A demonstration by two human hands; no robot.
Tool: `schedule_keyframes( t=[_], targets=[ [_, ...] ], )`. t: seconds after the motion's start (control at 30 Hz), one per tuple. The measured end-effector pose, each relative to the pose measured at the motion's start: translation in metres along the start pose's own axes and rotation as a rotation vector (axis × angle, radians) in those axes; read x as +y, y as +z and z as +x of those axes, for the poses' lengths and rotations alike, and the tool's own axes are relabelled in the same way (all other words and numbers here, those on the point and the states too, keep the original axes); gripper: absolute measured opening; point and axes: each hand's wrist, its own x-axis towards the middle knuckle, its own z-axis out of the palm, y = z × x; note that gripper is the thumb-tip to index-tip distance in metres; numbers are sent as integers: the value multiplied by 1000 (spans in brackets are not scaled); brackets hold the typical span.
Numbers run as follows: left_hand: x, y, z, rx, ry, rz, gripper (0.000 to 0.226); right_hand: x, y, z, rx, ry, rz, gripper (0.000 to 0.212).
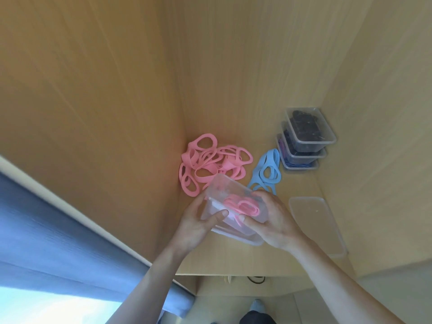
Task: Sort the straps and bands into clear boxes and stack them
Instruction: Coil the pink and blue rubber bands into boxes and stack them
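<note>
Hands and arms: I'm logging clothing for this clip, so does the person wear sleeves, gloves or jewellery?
No. The left hand and right hand are bare, with no gloves, rings or watch showing. Both forearms are uncovered to the frame's edge; no sleeve is in view.

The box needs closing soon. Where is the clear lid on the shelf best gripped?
Probably at its near short rim, with the right hand coming from the front: the clear lid lies flat, lengthwise away from you, so that end is closest and free.
</note>
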Motion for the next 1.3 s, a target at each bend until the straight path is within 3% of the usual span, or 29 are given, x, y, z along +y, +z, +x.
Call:
schedule_keyframes(
  t=[0.3,0.47,0.57,0.63,0.73,0.93,1.03,1.17,1.3],
  targets=[
    [13,1,7,38,54,-16,46,-5,-9,6,-14,94,162,77],
    [29,1,10,86,81,-71,26,-14,-17,5,-107,105,262,71],
    [33,-1,15,173,35,-105,31,-21,-28,0,-137,-10,295,60],
    [34,-2,17,207,0,-132,36,-28,-32,-5,-114,-90,272,64],
    [32,1,18,193,-40,-109,48,-36,-33,-7,-24,-186,241,63],
    [30,3,21,191,-117,-178,48,-42,-42,-8,10,-269,255,49],
    [21,0,23,249,-141,-212,35,-41,-47,-4,102,-321,138,52],
    [-2,-8,16,277,-145,-109,21,-33,-69,15,359,-446,-97,56],
    [-15,-11,10,235,-133,-43,32,-14,-105,47,589,-480,-247,56]
  ],
)
